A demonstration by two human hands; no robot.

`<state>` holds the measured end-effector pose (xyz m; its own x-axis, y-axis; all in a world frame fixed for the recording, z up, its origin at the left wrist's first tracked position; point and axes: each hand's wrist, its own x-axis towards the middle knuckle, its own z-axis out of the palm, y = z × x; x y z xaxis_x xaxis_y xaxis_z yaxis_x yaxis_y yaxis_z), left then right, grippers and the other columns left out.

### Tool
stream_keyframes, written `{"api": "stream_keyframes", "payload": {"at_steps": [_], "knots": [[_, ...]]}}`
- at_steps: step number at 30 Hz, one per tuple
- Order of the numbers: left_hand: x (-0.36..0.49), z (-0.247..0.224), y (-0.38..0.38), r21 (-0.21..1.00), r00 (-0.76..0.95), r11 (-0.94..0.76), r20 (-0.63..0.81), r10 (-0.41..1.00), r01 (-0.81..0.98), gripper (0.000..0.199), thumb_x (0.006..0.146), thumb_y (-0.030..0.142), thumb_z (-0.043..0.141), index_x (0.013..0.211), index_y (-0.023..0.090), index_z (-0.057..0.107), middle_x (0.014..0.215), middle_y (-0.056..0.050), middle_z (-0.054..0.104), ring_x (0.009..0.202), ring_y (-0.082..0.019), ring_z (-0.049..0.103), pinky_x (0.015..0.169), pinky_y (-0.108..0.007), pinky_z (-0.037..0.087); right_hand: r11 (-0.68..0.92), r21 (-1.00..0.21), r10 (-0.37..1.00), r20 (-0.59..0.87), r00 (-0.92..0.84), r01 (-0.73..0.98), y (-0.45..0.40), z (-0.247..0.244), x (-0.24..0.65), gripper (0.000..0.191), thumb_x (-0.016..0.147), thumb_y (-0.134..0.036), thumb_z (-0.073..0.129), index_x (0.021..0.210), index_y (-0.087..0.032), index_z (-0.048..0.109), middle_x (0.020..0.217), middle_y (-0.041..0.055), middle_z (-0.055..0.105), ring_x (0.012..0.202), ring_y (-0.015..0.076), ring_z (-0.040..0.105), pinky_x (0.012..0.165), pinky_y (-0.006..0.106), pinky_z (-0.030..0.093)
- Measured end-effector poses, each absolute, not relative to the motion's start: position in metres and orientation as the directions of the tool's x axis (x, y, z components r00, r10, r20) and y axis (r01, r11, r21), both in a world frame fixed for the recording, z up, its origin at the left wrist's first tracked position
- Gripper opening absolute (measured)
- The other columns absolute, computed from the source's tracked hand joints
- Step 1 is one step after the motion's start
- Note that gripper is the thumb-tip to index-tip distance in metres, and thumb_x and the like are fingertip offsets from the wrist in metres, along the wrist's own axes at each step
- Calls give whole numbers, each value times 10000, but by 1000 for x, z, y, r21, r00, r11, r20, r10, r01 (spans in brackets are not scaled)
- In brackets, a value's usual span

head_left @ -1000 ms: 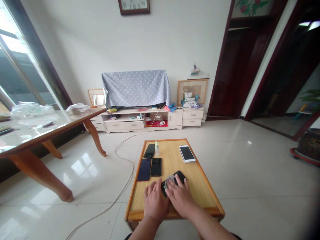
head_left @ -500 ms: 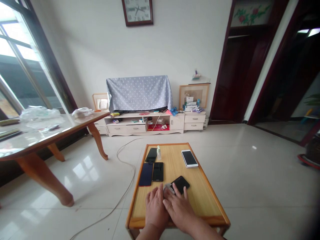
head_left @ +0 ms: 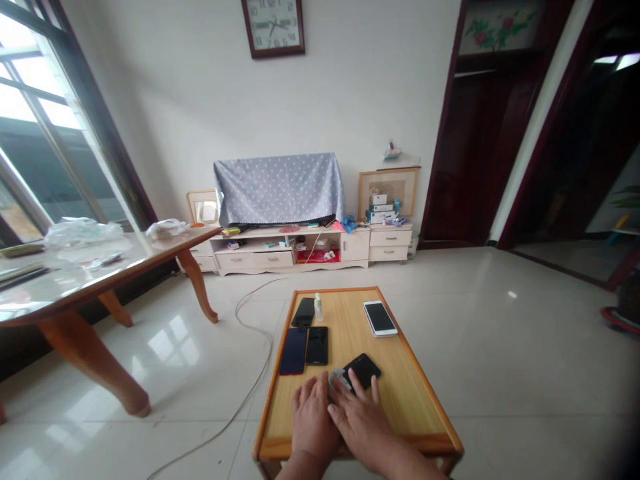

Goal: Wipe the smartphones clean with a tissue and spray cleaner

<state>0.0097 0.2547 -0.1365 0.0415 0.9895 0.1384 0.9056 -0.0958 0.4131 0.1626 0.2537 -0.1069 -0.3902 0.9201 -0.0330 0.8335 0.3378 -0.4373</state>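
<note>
My right hand point(head_left: 363, 417) reaches over a black phone point(head_left: 364, 369) lying at a slant near the front of the small wooden table point(head_left: 350, 313). Its outer fingers spread across the phone, while the others press on a crumpled greyish cloth point(head_left: 339, 377) at the phone's left end. Right beside it, my left hand point(head_left: 314, 415) is closed, fingers together and slightly bent, its index finger against the cloth. What lies under the left fingers is hidden, as is the phone's near end.
Several phones lie at the table's left: a dark blue one point(head_left: 293, 351), a black one point(head_left: 317, 345) and another black one point(head_left: 303, 312). A small clear bottle point(head_left: 319, 308) stands beside them. At the right lies a white phone point(head_left: 380, 318). A cable point(head_left: 250, 387) crosses the floor.
The view has tipped slightly, so everything sits a little lower. Both hands keep nearly the same place on the cloth and phone.
</note>
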Motion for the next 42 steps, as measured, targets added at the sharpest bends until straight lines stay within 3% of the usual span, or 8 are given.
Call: {"api": "stream_keyframes", "payload": {"at_steps": [6,13,17,20,27,33,39,42], "knots": [[12,-131,250,422,18,-82,154,988,903,724,808,478,607,1458,183,489,1414,-118,641,1420,-308,420,1209,-449,191,0,-306,996,-81,-26,952,276,-103,195,680,1058,-590,83,1589,-275,368,1658,-18,281,1566,363,34,1176,736,-16],[12,-128,252,396,43,-93,132,990,913,662,799,274,543,1454,183,502,1415,-93,644,1402,-270,443,1195,-413,218,289,-422,938,-57,-343,859,238,-107,175,633,1058,-605,96,1561,-377,405,1632,-38,341,1565,322,121,1197,696,-9],[14,-126,250,402,33,-94,157,987,911,665,813,429,599,1430,192,521,1395,-97,657,1393,-301,444,1189,-444,228,99,-358,987,-86,-138,928,252,-106,198,654,1055,-605,95,1560,-344,418,1644,-43,315,1565,349,82,1190,710,-2],[15,-124,249,401,25,-91,167,986,912,662,804,447,621,1416,211,535,1390,-94,659,1381,-307,455,1192,-457,215,-39,-295,995,-101,9,955,263,-105,211,689,1052,-602,100,1582,-270,387,1653,-6,297,1567,356,43,1185,721,13],[15,-127,251,374,39,-94,154,987,923,621,842,420,584,1417,192,538,1395,-108,653,1390,-293,454,1178,-419,241,241,-404,957,-51,-285,882,226,-109,181,652,1054,-613,153,1573,-311,406,1645,9,315,1564,328,119,1215,667,23],[17,-125,250,375,34,-96,169,985,922,645,835,465,591,1422,206,526,1395,-103,652,1397,-302,444,1182,-440,228,6,-328,994,-101,-42,945,244,-99,201,655,1060,-565,138,1568,-268,424,1642,-3,325,1567,352,61,1202,684,-3],[15,-127,251,374,47,-97,140,989,922,614,848,425,576,1418,200,536,1401,-94,648,1396,-282,444,1167,-404,253,246,-422,951,-68,-301,872,225,-98,186,641,1063,-587,136,1550,-312,447,1626,5,358,1561,308,158,1216,658,-10],[16,-123,250,368,50,-101,145,988,924,612,848,443,577,1415,215,536,1402,-91,646,1397,-284,439,1166,-416,247,188,-401,971,-61,-231,897,234,-97,191,628,1072,-558,126,1530,-312,477,1616,0,383,1561,312,153,1203,679,-26]]}}
